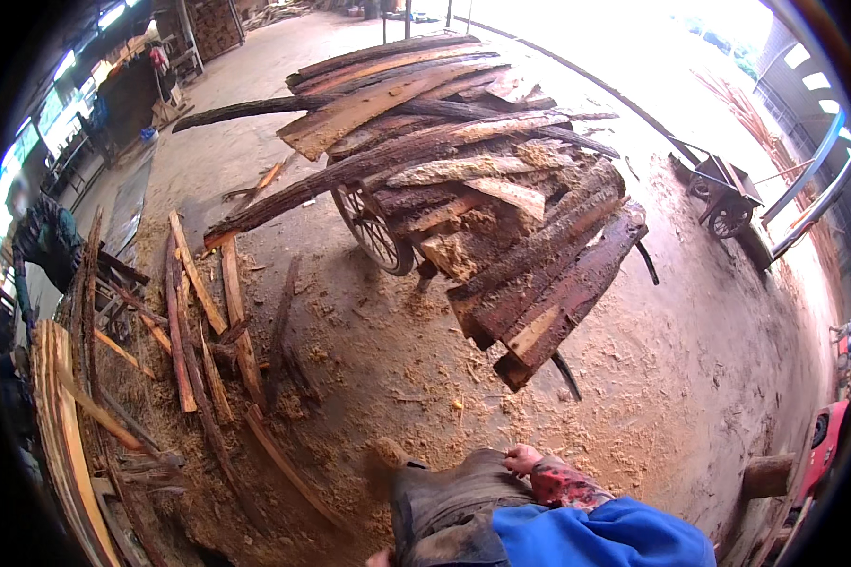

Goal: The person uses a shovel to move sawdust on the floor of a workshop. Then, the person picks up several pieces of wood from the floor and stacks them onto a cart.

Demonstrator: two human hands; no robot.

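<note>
My right hand, below a red patterned sleeve, hangs beside my dark trouser leg. Its fingers are curled in loosely, and nothing shows in them. Only a small bit of my left hand shows at the lower edge; its fingers are out of sight. Ahead of me, apart from both hands, stands a wheeled cart heaped with bark-covered wood slabs. Loose wood strips and slabs lie to my left. A blue garment covers part of my body.
Sawdust and bark chips cover the floor. Another person stands at the far left, behind upright wood slabs. A second small cart stands at the far right. A log and a red object are at the near right.
</note>
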